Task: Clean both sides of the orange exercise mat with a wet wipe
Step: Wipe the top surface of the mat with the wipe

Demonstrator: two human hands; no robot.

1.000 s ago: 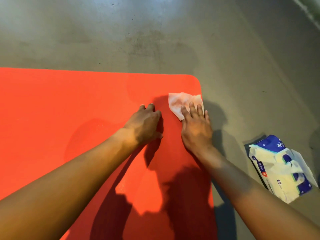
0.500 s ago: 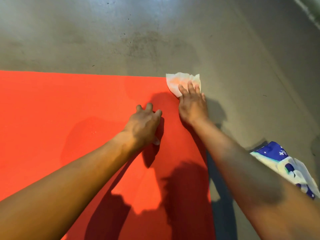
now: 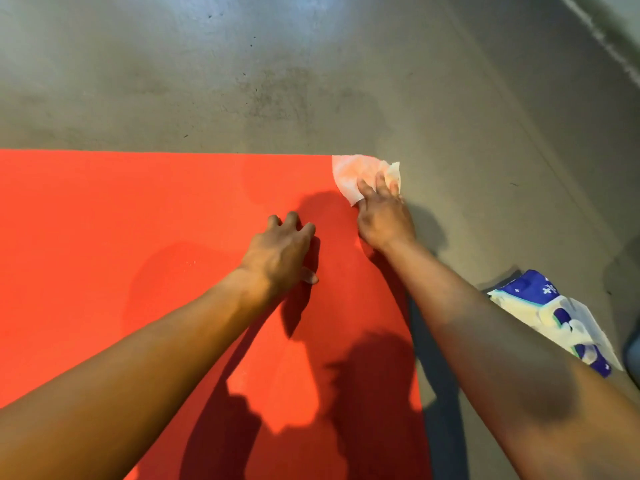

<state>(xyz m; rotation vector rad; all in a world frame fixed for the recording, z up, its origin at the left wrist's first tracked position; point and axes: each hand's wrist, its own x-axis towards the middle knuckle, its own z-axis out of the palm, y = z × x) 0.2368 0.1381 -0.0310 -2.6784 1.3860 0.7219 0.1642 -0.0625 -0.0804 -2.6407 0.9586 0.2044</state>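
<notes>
Head view: wipe [image 3: 350, 175] on mat [image 3: 138, 220] corner

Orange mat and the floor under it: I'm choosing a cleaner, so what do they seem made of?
Orange mat: probably foam or rubber, matte and evenly coloured, with faint damp patches. Floor: looks like sealed concrete, grey and mottled, with a soft sheen of reflected light.

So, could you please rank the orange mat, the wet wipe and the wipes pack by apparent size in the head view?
1. orange mat, by far.
2. wipes pack, partly hidden by the right forearm.
3. wet wipe, partly under the right hand.
</notes>
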